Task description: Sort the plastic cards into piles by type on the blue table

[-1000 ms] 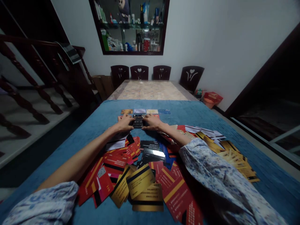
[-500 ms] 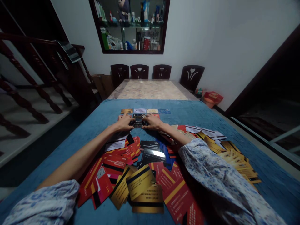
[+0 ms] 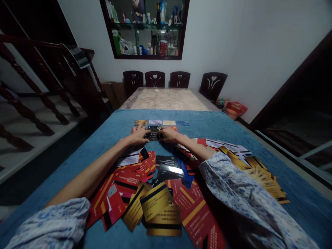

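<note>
Both arms reach forward over a blue cloth (image 3: 77, 152). My left hand (image 3: 138, 135) and my right hand (image 3: 169, 134) meet on a small stack of black cards (image 3: 154, 136), with fingers curled onto its left and right ends. Just beyond them lies a row of single cards (image 3: 161, 122): gold, white, pale yellow and blue. Under my forearms spreads a loose heap of red, gold and black cards (image 3: 155, 193).
More gold and white cards (image 3: 259, 173) fan out at the right. Past the cloth shows the bare tabletop (image 3: 166, 99) with several dark chairs (image 3: 178, 79) behind it. A stair railing (image 3: 38, 90) runs along the left, and a wall cabinet (image 3: 146, 29) hangs above.
Both hands have drawn closer together on the black cards, covering more of the stack. The arms have barely shifted.
</note>
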{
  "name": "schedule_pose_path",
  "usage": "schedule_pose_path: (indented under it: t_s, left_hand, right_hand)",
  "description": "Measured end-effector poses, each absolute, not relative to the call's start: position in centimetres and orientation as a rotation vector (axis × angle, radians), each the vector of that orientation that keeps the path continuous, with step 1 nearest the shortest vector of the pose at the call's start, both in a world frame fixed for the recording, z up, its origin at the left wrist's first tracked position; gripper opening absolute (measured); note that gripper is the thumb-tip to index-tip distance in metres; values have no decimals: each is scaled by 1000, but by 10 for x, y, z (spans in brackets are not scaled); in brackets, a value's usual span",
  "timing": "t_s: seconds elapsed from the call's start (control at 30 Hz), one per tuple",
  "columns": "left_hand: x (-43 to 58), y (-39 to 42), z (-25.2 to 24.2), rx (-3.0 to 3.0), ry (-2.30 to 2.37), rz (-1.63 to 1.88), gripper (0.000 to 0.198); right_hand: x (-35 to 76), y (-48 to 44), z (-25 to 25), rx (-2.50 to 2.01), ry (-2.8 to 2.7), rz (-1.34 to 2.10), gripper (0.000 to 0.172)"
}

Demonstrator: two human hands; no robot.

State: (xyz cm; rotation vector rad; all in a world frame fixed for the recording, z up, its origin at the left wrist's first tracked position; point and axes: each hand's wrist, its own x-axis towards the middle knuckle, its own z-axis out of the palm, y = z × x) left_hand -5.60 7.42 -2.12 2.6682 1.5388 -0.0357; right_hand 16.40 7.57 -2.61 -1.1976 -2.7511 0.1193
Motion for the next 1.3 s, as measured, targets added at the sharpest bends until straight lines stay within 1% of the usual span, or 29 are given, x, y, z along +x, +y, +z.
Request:
schedule_pose_path:
  t_s: [0.23, 0.67, 0.8, 1.13, 1.3]
  left_hand:
    - [-59, 78, -25, 2713, 1505, -24, 50]
    - [-48, 66, -16, 2720, 1582, -155, 36]
    - [-44, 64, -16, 2706, 1628, -123, 37]
    - [-38, 54, -15, 2718, 1669, -104, 39]
    - [-37, 55, -14, 2686, 1666, -73, 38]
  right_hand:
    - [159, 73, -22, -1222, -2771, 119, 38]
    - [154, 72, -23, -1194, -2798, 100, 35]
    - [154, 71, -22, -1167, -2790, 109, 34]
    - [156, 72, -31, -1109, -2736, 133, 41]
    - [157, 74, -33, -1097, -2740, 128, 40]
